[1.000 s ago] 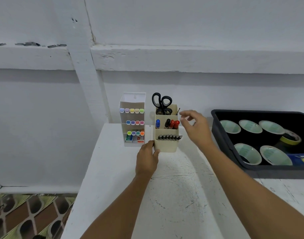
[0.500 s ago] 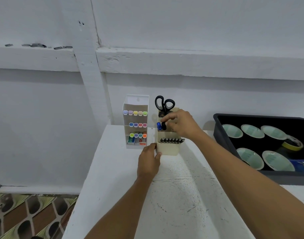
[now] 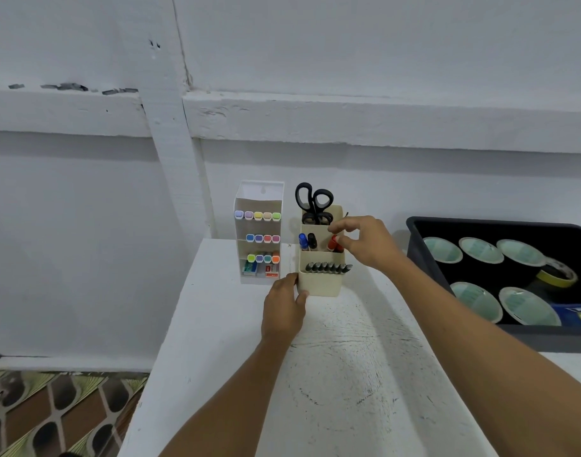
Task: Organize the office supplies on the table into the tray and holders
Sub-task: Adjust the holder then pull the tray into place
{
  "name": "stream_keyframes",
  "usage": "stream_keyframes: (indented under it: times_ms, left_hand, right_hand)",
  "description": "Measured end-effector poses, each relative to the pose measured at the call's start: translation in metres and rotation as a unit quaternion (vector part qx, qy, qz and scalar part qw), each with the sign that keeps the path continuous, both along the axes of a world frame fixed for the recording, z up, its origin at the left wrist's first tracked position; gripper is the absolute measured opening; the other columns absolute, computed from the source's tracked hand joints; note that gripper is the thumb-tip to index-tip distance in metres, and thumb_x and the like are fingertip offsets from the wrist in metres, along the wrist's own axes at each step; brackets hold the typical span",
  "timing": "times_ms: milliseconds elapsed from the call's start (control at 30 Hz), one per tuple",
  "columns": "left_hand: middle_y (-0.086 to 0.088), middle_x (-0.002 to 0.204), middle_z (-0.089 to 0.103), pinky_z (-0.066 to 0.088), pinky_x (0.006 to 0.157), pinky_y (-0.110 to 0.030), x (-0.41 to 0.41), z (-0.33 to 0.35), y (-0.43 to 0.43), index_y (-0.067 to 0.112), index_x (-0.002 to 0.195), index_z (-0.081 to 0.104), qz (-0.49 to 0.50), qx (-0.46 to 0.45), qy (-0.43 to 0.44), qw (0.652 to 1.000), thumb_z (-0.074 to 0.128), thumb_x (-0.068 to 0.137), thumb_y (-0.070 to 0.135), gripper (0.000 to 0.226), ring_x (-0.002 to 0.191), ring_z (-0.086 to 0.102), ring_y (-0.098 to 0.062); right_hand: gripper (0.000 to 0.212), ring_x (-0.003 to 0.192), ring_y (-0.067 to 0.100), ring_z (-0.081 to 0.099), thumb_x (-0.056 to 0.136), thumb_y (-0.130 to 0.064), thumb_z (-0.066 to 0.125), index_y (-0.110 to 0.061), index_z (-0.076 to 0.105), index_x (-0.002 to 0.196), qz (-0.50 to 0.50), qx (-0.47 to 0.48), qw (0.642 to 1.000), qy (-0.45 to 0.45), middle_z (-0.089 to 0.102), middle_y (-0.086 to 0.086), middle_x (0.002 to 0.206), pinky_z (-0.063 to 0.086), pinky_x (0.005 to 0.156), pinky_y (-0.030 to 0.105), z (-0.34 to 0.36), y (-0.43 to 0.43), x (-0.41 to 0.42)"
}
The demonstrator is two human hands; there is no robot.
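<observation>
Left hand (image 3: 284,308) curled, thumb forward — right hand (image 3: 365,240) higher, thumb and forefinger pinching

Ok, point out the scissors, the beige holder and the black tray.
scissors (image 3: 313,211), head view, where the two black handle loops meet.
beige holder (image 3: 320,285), head view, its front wall below the row of pens.
black tray (image 3: 552,339), head view, its near outer wall.

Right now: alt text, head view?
A right hand pinches a red marker in the middle tier of a beige stepped plastic pen holder on a white table; the left hand grips the holder's base. Black-handled scissors stand in its top tier; a black plastic tray of tape rolls sits to its right.
</observation>
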State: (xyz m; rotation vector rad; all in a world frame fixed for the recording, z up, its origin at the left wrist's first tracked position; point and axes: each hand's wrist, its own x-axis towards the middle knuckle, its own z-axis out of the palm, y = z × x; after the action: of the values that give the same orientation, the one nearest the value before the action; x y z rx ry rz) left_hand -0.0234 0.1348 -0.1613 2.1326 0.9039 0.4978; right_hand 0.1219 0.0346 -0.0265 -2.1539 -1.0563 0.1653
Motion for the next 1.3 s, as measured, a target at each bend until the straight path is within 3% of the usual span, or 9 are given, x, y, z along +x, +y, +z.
stream_keyframes:
  times_ms: [100, 233, 300, 367, 467, 567, 733, 1000, 1300]
  left_hand:
    - [0.001, 0.140, 0.052, 0.040, 0.108, -0.038, 0.000, -0.001, 0.000, 0.021, 0.138, 0.047, 0.001, 0.001, 0.001, 1.000, 0.057, 0.095, 0.031, 0.045, 0.127, 0.050, -0.021]
    - [0.002, 0.141, 0.051, 0.040, 0.107, -0.037, 0.001, -0.004, 0.001, 0.022, 0.139, 0.045, 0.001, 0.005, 0.001, 1.000, 0.056, 0.096, 0.031, 0.046, 0.128, 0.050, -0.021]
    - [0.003, 0.143, 0.051, 0.042, 0.106, -0.038, 0.002, -0.006, 0.001, 0.024, 0.141, 0.042, -0.001, 0.006, -0.003, 1.000, 0.056, 0.096, 0.032, 0.049, 0.128, 0.050, -0.021]
    - [0.004, 0.144, 0.049, 0.042, 0.107, -0.040, 0.002, -0.007, 0.001, 0.025, 0.144, 0.039, -0.001, 0.014, -0.006, 1.000, 0.056, 0.095, 0.035, 0.052, 0.130, 0.049, -0.020]
    - [0.004, 0.146, 0.047, 0.042, 0.108, -0.040, 0.001, -0.007, 0.002, 0.026, 0.146, 0.036, -0.002, 0.024, -0.003, 1.000, 0.054, 0.096, 0.038, 0.055, 0.131, 0.047, -0.020]
    - [0.003, 0.144, 0.049, 0.043, 0.107, -0.037, 0.001, -0.008, 0.003, 0.024, 0.147, 0.036, -0.007, 0.033, -0.002, 0.999, 0.053, 0.097, 0.035, 0.054, 0.129, 0.048, -0.019]
    - [0.003, 0.144, 0.049, 0.043, 0.106, -0.037, 0.001, -0.009, 0.003, 0.025, 0.147, 0.035, -0.004, 0.036, 0.003, 0.999, 0.052, 0.097, 0.035, 0.053, 0.129, 0.049, -0.020]
    - [0.003, 0.147, 0.046, 0.040, 0.109, -0.040, 0.003, -0.010, 0.004, 0.025, 0.147, 0.035, 0.005, 0.028, 0.018, 0.999, 0.051, 0.098, 0.036, 0.053, 0.132, 0.047, -0.021]
    - [0.003, 0.146, 0.048, 0.043, 0.107, -0.043, 0.003, -0.013, 0.004, 0.025, 0.146, 0.037, -0.004, 0.023, 0.010, 1.000, 0.053, 0.097, 0.036, 0.053, 0.130, 0.049, -0.021]
  right_hand:
    - [0.021, 0.103, 0.006, 0.053, 0.091, -0.014, 0.065, -0.025, 0.072, 0.108, 0.001, 0.025, 1.000, 0.008, 0.065, -0.013, 0.106, 0.038, 0.087, 0.025, -0.002, -0.001, -0.001]
    - [0.027, 0.092, -0.002, 0.057, 0.096, -0.001, 0.052, -0.018, 0.070, 0.105, -0.061, 0.129, 0.989, 0.040, 0.067, -0.010, 0.100, 0.040, 0.085, 0.013, -0.005, -0.006, -0.002]
    - [0.032, 0.097, 0.004, 0.059, 0.096, 0.004, 0.047, -0.015, 0.066, 0.112, -0.101, 0.159, 0.979, 0.077, 0.068, -0.005, 0.104, 0.043, 0.088, 0.014, -0.021, -0.017, -0.006]
    - [0.040, 0.101, 0.010, 0.057, 0.093, 0.010, 0.047, -0.016, 0.060, 0.122, -0.114, 0.123, 0.980, 0.105, 0.064, -0.002, 0.110, 0.046, 0.084, 0.016, -0.045, -0.029, -0.014]
    - [0.055, 0.106, 0.011, 0.054, 0.087, 0.010, 0.056, -0.019, 0.052, 0.133, -0.100, 0.058, 0.983, 0.144, 0.059, -0.004, 0.118, 0.050, 0.096, 0.030, -0.081, -0.037, -0.027]
    - [0.059, 0.115, 0.011, 0.052, 0.084, -0.003, 0.068, -0.021, 0.050, 0.137, -0.076, 0.013, 0.986, 0.147, 0.058, -0.005, 0.125, 0.043, 0.100, 0.028, -0.107, -0.034, -0.036]
    - [0.056, 0.114, 0.012, 0.057, 0.082, -0.032, 0.076, -0.034, 0.051, 0.132, -0.119, 0.026, 0.989, 0.083, 0.064, -0.011, 0.124, 0.045, 0.104, 0.047, -0.135, -0.026, -0.039]
    - [0.047, 0.112, 0.022, 0.057, 0.087, -0.037, 0.070, -0.031, 0.053, 0.131, -0.160, 0.007, 0.987, 0.033, 0.064, -0.004, 0.124, 0.052, 0.094, 0.038, -0.141, -0.021, -0.041]
    - [0.045, 0.110, 0.022, 0.058, 0.088, -0.031, 0.070, -0.029, 0.053, 0.130, -0.159, 0.006, 0.987, 0.017, 0.065, -0.002, 0.123, 0.053, 0.094, 0.038, -0.142, -0.023, -0.042]
